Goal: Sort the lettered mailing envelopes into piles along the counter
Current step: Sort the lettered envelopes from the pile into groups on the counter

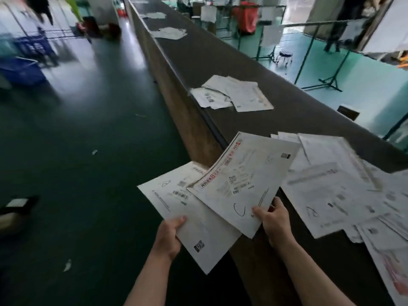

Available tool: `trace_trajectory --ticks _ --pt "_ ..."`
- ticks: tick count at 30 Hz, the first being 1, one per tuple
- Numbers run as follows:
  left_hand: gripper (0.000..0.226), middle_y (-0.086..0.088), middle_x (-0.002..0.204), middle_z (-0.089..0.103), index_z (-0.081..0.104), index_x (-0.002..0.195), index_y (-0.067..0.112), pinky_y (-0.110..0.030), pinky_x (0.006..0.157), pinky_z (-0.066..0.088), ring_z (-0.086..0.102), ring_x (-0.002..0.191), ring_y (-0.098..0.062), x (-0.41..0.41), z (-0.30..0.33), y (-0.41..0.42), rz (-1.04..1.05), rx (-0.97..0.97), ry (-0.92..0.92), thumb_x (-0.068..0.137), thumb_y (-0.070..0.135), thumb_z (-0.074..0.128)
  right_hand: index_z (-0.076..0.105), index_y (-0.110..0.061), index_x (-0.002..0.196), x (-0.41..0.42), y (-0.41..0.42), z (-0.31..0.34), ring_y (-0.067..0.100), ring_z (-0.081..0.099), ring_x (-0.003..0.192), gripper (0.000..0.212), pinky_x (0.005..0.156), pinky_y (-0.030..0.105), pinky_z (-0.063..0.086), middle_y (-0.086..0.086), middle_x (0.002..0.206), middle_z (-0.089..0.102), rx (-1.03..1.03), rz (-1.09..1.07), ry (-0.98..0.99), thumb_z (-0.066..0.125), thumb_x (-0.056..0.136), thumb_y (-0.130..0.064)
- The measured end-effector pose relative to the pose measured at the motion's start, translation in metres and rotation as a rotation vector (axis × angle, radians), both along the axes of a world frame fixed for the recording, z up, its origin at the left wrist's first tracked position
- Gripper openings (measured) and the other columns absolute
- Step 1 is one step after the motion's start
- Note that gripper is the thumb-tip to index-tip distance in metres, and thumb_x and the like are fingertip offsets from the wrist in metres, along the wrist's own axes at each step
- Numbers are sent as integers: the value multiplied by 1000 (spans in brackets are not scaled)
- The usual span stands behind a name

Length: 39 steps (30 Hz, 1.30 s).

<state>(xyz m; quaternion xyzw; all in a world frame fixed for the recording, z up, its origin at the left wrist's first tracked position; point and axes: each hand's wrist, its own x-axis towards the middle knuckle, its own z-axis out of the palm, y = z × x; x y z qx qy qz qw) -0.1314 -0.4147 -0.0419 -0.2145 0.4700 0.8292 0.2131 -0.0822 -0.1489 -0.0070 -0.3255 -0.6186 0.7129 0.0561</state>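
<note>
Hands reach forward, apart, near the surface point(220, 62). Left hand point(169, 234) pinches an envelope marked A point(187, 213); right hand point(274, 219) grips one marked C point(240, 184) by its near corner.

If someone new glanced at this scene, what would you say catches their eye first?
Most likely the two white envelopes fanned out in the foreground: the left hand grips one marked with an A, and the right hand pinches another bearing a hand-drawn C. Next comes the loose heap of envelopes on the right, then the long dark counter running away with smaller piles spaced along it.
</note>
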Motion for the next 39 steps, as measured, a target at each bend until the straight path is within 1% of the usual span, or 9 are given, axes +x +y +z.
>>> trace_trajectory --ticks 3,10,13,15,17,22,29,34,39 --pt "51 -23 123 70 59 132 2 -54 87 57 68 110 -43 -29 1 -32 64 -8 28 81 8 68 58 -13 121 -52 -49 -1 21 74 92 41 59 24 60 5 110 72 29 124 -17 74 88 4" --pt "45 -17 127 70 59 134 10 -65 102 47 66 116 -42 -118 -17 -51 129 -49 6 90 12 66 69 -11 100 -144 -70 -14 14 77 85 26 62 21 59 -1 96 79 97 437 -137 78 82 5" --pt "30 -14 119 73 67 125 13 -60 98 51 69 111 -39 -170 -23 -45 114 -136 -23 96 8 61 72 -6 95 -198 -49 -27 14 77 76 7 62 23 60 4 94 78 6 325 -156 70 91 0" --pt "24 -13 116 75 73 113 15 -56 92 53 71 106 -37 -212 -26 -42 68 -180 9 98 5 57 71 -5 99 -243 -29 -37 23 76 88 6 78 38 63 14 104 76 -98 201 -146 68 94 -5" --pt "24 -16 115 75 73 113 11 -55 90 54 72 103 -37 -266 -30 -35 32 -217 11 98 3 56 69 -8 108 -302 -2 -45 33 71 104 14 94 54 56 15 115 73 -236 87 -135 67 94 -8" --pt "26 -21 117 73 69 119 2 -60 95 54 71 104 -40 -372 -11 -45 13 -366 19 95 0 61 58 -20 133 -427 31 -30 36 70 108 44 93 59 56 12 120 69 -423 -74 -118 71 91 -12" --pt "19 -15 107 77 74 107 8 -50 88 58 75 95 -32 -486 2 -111 294 -466 -20 94 -1 64 70 -5 108 -606 -40 -18 22 77 70 18 54 31 61 15 88 77 -121 381 -245 73 90 -5" --pt "21 -10 108 77 72 116 13 -49 89 57 73 101 -31 -575 -12 -180 512 -408 -15 99 10 61 69 -8 113 -740 -138 -26 24 74 81 21 65 37 62 11 96 75 139 670 -278 73 93 -11" --pt "26 -13 110 76 70 121 11 -47 89 57 75 98 -31 -678 -15 -253 616 -316 -11 100 24 61 68 -15 116 -858 -214 -10 24 74 86 19 62 34 57 9 102 73 123 546 -223 68 98 -18"
